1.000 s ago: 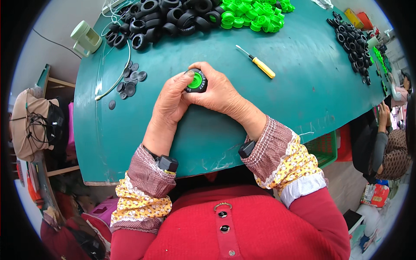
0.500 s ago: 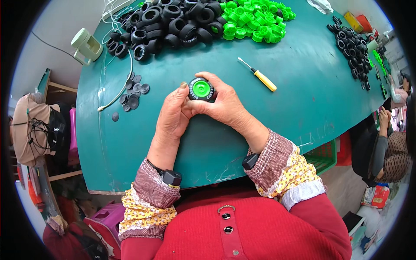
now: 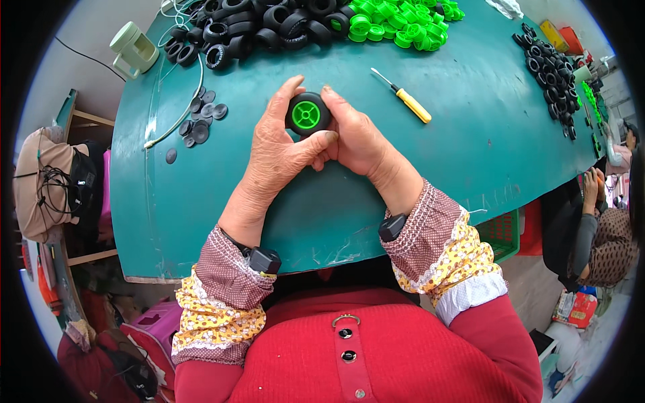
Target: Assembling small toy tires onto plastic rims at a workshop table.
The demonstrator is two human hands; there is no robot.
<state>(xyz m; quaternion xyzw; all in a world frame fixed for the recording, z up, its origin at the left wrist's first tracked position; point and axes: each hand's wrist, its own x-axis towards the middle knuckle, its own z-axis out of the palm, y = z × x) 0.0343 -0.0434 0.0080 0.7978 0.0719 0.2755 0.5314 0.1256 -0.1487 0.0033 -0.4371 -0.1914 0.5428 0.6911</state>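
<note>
A teal worktable (image 3: 470, 134) fills the view, with black tyres (image 3: 269, 27) and green hubs (image 3: 396, 23) heaped along its far edge and a yellow-handled screwdriver (image 3: 403, 97) lying to the right. Near the middle, a small wheel (image 3: 307, 114), black tyre around a green hub, sits pinched between both hands, hub face up. The left hand (image 3: 282, 154) grasps its left side and the right hand (image 3: 356, 138) its right, equally close
</note>
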